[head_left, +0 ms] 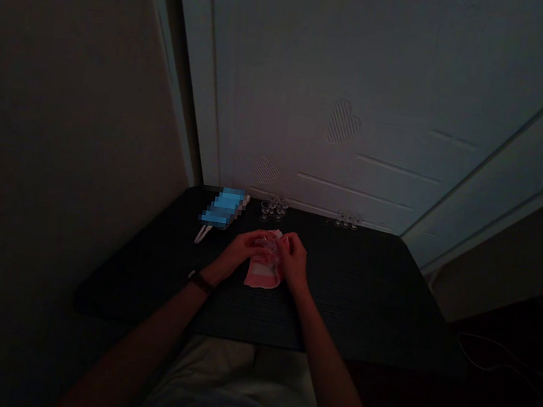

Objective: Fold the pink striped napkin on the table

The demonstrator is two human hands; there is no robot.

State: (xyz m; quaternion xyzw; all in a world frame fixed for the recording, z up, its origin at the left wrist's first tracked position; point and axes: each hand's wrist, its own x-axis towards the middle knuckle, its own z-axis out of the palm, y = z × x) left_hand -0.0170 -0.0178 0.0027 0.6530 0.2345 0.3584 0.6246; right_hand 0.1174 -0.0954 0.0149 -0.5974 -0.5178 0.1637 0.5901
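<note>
Over the middle of the dark table, my left hand (244, 245) is closed around a small clear glass-like piece (268, 243), whose exact shape is hard to make out in the dim light. My right hand (295, 261) pinches a pink and white cloth (262, 277) against the right side of that piece. The cloth hangs down between both hands, its lower edge near the tabletop. Behind them, a group of small clear stemmed cups (275, 208) stands at the table's back edge. More small clear cups (348, 220) stand farther right.
The dark table (358, 303) has angled back corners and meets a white panel (286, 98) with embossed hearts. A phone-like device with a lit, blurred screen (223, 207) and a white strap (202, 233) lies at the back left. A pale cable (489, 342) runs at the lower right.
</note>
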